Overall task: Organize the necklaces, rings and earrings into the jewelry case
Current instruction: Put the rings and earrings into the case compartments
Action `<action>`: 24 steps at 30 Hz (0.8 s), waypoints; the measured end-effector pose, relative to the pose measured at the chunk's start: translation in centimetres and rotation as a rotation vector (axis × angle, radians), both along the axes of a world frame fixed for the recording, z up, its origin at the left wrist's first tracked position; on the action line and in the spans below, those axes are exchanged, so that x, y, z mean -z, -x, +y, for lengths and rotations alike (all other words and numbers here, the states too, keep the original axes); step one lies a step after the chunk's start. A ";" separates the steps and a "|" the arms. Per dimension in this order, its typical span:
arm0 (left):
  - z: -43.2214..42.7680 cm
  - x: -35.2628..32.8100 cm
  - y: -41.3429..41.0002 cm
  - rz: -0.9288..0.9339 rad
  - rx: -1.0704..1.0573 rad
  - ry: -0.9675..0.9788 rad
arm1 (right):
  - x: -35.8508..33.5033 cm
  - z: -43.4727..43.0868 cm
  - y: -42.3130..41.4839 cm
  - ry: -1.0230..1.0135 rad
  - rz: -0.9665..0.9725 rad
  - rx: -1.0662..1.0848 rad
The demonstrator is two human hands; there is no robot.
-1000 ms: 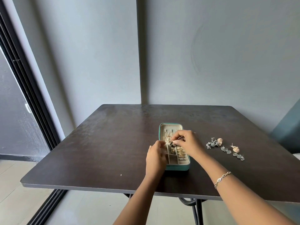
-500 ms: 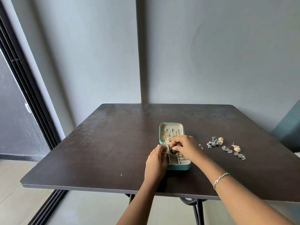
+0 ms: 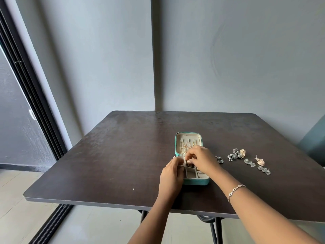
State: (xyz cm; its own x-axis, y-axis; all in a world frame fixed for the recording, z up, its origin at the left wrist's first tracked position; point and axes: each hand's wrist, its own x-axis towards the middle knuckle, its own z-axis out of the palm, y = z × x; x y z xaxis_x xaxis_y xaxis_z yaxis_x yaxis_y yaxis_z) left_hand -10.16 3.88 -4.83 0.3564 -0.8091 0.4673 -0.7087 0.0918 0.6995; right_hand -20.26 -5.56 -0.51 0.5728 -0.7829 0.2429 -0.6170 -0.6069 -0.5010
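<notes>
Fingertips (image 3: 188, 156) of the right hand (image 3: 202, 161) are being drawn together, curled down over a small far compartment of the jewelry case (image 3: 197, 182). Whether a piece is being pinched between them cannot be told, as the spot is being hidden by the knuckles. The fingers (image 3: 177, 162) of the left hand (image 3: 171, 175) are being curled against the case's left wall, and the case is apparently being steadied by them.

The teal case is being kept open flat on the dark table (image 3: 105, 164), near its front edge. Gold necklaces (image 3: 186, 147) are being held in the lid half, and the divided compartments (image 3: 190, 174) are being filled nearer the person.

To the right of the case, well apart from it, several earrings (image 3: 234, 154) are being left loose on the tabletop, among them silvery clusters, leaf-shaped drops and shell-like studs.

Such pieces are being judged very light, rigid but delicate, and apt to slip or snag. A fingertip pinch on the ornament's body, not on its thin post, is being suggested, one piece at a time. A slim bracelet (image 3: 235, 190) is being worn on the right wrist.
</notes>
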 end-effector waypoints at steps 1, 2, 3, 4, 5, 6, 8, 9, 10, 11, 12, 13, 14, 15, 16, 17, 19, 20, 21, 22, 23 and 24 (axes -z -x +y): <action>0.0 0.0 0.0 0.000 0.001 0.002 | 0.1 -0.1 0.0 0.002 -0.002 -0.002; 0.1 -0.1 0.0 -0.002 0.003 0.007 | 0.1 -0.1 0.0 0.004 -0.004 0.000; 0.1 -0.2 0.0 -0.003 0.003 0.009 | 0.2 -0.2 0.0 0.006 -0.005 0.003; 0.1 -0.2 -0.1 0.000 0.005 0.009 | 0.3 -0.3 0.0 0.012 -0.004 0.003; 0.2 -0.3 0.0 0.003 0.007 0.009 | 0.4 -0.4 0.0 0.023 -0.005 0.000; 0.2 -0.3 0.0 0.006 0.008 0.006 | 0.4 -0.5 0.1 0.035 -0.017 -0.005; 0.3 -0.3 0.0 0.005 0.008 0.003 | 0.5 -0.5 0.5 0.051 -0.096 -0.011; 0.4 -0.4 -0.1 0.002 0.007 0.005 | 0.5 -0.5 0.8 0.068 -0.147 -0.006; 0.4 -0.4 -0.1 0.000 0.008 0.006 | 0.5 -0.4 1.3 0.099 -0.193 0.006; 0.4 -0.4 -0.1 -0.001 0.009 0.006 | 0.6 -0.2 1.9 0.144 -0.231 0.021; 0.5 -0.5 -0.1 -0.002 0.007 0.002 | 0.8 -0.2 2.5 0.192 -0.261 0.032; 0.5 -0.5 -0.1 -0.004 0.004 -0.005 | 1.1 -0.2 3.3 0.233 -0.282 0.039; 0.5 -0.5 -0.1 -0.006 -0.002 -0.009 | 1.4 -0.2 4.0 0.263 -0.294 0.045; 0.5 -0.5 -0.1 -0.005 -0.007 -0.011 | 1.8 -0.3 4.9 0.284 -0.300 0.055; 0.4 -0.4 -0.1 -0.001 -0.011 -0.016 | 2.2 -0.4 5.8 0.303 -0.306 0.069; 0.5 -0.5 -0.1 0.001 -0.015 -0.022 | 2.5 -0.6 6.6 0.320 -0.316 0.084; 0.5 -0.5 0.1 0.003 -0.019 -0.031 | 3.2 -0.8 8.4 0.340 -0.334 0.124; 0.5 -0.5 0.2 0.001 -0.022 -0.033 | 3.5 -0.9 9.3 0.349 -0.337 0.147; 0.5 -0.5 0.2 -0.002 -0.026 -0.034 | 3.8 -1.1 10.0 0.358 -0.337 0.170; 0.5 -0.5 0.3 -0.007 -0.029 -0.036 | 4.0 -1.3 10.8 0.361 -0.337 0.198; 0.5 -0.6 0.4 -0.015 -0.032 -0.036 | 4.2 -1.7 11.5 0.354 -0.342 0.236; 0.5 -0.6 0.5 -0.023 -0.035 -0.033 | 4.4 -2.0 12.0 0.341 -0.348 0.277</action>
State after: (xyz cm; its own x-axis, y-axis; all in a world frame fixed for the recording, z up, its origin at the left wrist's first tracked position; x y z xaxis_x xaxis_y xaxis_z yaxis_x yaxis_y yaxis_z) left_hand -10.64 4.41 -4.27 0.3743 -0.8111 0.4494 -0.7272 0.0440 0.6850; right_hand -32.30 -7.59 -4.89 0.1982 -0.7367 0.6465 -0.6096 -0.6091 -0.5073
